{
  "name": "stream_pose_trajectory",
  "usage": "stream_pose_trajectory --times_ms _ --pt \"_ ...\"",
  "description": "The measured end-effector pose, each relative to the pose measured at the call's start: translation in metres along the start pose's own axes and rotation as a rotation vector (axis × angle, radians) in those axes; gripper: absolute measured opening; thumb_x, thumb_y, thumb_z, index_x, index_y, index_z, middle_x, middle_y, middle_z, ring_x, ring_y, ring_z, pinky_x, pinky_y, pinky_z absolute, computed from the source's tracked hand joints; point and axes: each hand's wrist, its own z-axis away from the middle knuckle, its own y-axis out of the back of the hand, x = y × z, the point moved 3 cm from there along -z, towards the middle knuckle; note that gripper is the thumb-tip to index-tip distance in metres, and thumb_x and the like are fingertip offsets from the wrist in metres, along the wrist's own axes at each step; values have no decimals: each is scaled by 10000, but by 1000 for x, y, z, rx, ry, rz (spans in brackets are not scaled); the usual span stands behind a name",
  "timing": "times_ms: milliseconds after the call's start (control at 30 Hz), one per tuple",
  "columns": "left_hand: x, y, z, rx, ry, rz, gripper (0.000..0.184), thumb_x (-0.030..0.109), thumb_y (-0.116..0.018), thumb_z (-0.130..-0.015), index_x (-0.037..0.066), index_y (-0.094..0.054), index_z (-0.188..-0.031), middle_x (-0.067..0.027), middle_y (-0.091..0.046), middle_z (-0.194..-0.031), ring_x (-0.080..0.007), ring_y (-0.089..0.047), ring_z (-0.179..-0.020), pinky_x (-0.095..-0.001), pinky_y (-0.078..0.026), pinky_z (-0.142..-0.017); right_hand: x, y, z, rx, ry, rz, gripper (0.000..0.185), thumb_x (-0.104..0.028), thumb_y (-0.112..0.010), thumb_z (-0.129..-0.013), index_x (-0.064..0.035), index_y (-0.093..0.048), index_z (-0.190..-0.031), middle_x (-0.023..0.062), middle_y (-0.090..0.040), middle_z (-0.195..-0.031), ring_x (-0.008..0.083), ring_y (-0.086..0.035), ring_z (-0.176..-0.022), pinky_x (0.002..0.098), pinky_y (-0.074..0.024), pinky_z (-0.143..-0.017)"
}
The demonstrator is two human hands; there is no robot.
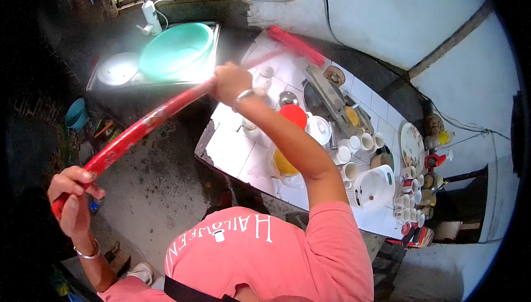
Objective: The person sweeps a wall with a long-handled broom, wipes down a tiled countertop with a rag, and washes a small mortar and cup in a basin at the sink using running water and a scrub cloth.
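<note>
A long red-handled broom (149, 126) slants from the lower left up across the tiled counter. My left hand (72, 197) is closed round the lower end of its handle. Further up the handle, my right hand (231, 83) grips it, with that arm reaching over the counter. The red broom head (296, 45) is raised at the back of the counter, near the wall; motion blurs it slightly, and its bristles are not distinct.
A green basin (178, 50) sits in the sink under a white tap (150, 17). On the tiled counter (229, 150) stand a red lid (293, 115), a metal stove (332, 97), a white basket (373, 188) and several cups (406, 200).
</note>
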Motion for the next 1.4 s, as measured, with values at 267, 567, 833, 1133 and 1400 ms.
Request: stream_pose_trajectory --times_ms 267,567,833,1133,1400 --pt "70 50 43 113 -202 -349 247 298 -461 -855 70 -367 -844 -57 -401 -828 -143 -393 -627 -241 -376 -587 -79 24 -8 126 147 -198 262 -322 -592 -762 -67 -651 -781 168 -615 -825 314 -642 -741 397 -517 -655" --pt "123 175 166 489 -46 -792 470 481 -297 -904 89 -277 -1163 -86 -402 -1138 -181 -416 -1003 -325 -361 -868 -133 60 34 -41 325 -255 228 -257 -627 -735 -51 -655 -827 151 -636 -829 271 -643 -771 381 -507 -689" --pt "121 38 67 54 -17 -302 292 320 -482 -874 44 -432 -958 -144 -484 -1040 -150 -520 -684 -237 -445 -645 -100 41 10 -179 316 -219 275 -309 -621 -748 -75 -682 -879 143 -654 -845 277 -650 -819 397 -495 -739" --pt "102 -51 62 230 -210 -441 267 306 -486 -876 53 -416 -825 -114 -472 -880 -137 -408 -569 -236 -384 -518 -56 56 -5 -104 293 -137 264 -331 -616 -725 -104 -691 -835 133 -657 -838 262 -653 -788 401 -499 -688" --pt "109 -43 55 393 -420 -560 246 319 -484 -884 81 -432 -850 -73 -464 -863 -120 -418 -600 -224 -382 -539 -39 92 11 -71 325 -134 299 -361 -613 -747 -92 -695 -847 121 -668 -857 256 -655 -820 387 -498 -692"
